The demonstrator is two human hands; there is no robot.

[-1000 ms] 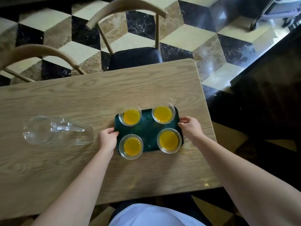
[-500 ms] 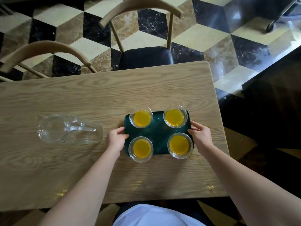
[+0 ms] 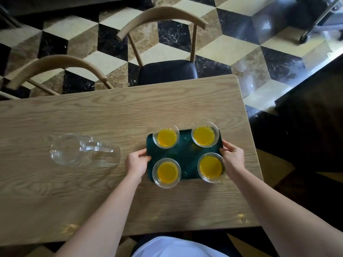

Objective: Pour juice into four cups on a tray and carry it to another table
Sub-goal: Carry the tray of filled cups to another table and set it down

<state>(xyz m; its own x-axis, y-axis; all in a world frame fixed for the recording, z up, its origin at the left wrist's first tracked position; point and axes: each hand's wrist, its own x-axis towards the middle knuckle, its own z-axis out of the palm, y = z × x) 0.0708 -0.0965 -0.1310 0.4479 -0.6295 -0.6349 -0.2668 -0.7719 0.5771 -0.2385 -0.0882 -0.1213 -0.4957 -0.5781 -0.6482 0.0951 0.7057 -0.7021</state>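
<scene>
A dark green tray (image 3: 185, 153) rests on the wooden table (image 3: 111, 112), right of centre. Several clear cups stand at its corners, each filled with orange juice: far left (image 3: 166, 137), far right (image 3: 204, 135), near left (image 3: 167, 172), near right (image 3: 211, 167). My left hand (image 3: 136, 162) grips the tray's left edge. My right hand (image 3: 233, 157) grips its right edge. An empty glass pitcher (image 3: 83, 151) stands on the table to the left of my left hand.
Two wooden chairs stand at the table's far side: one with a black seat (image 3: 167, 70) behind the tray, another (image 3: 53, 69) at far left. The table's right edge (image 3: 248, 130) lies close to the tray. Beyond is a patterned tile floor (image 3: 222, 49).
The view has shifted, so tray and table sit further right and lower in frame. Both hands stay on the tray's edges, fingers curled further around them. The cups keep their places.
</scene>
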